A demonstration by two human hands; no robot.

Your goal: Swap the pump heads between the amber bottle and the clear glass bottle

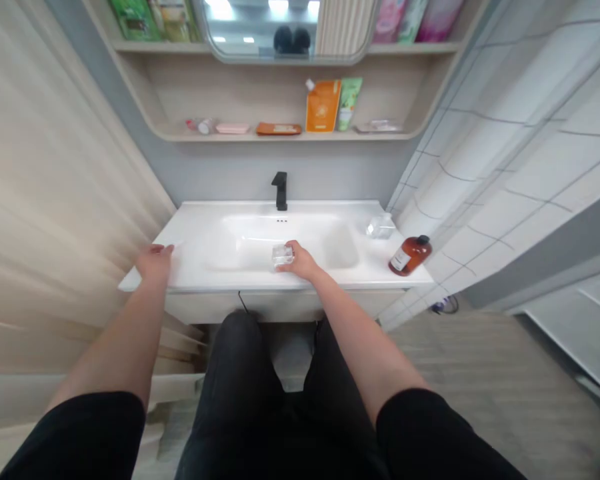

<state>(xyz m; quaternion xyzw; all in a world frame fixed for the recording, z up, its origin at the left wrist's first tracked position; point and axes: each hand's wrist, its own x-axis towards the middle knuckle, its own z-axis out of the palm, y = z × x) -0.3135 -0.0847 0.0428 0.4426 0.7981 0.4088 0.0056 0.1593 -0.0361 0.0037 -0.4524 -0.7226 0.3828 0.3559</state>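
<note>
My right hand (300,260) is closed around a small clear container (281,256), held over the front part of the white sink basin (250,260). Its exact kind is hard to make out. At the left end of the countertop, beside the curtain, my left hand (155,262) has its fingers drawn together. Something pale may be at its fingertips, but it blends with the white surface. On the right of the counter are a clear plastic-looking container (381,227) and a brown bottle (411,255) with a black cap and white label.
A black faucet (281,191) rises behind the basin. Above it, a shelf (190,137) holds an orange pouch (323,107), a green tube (349,103) and several small items, below a mirror (260,33). A beige curtain (55,167) hangs left; a tiled wall (500,167) stands right.
</note>
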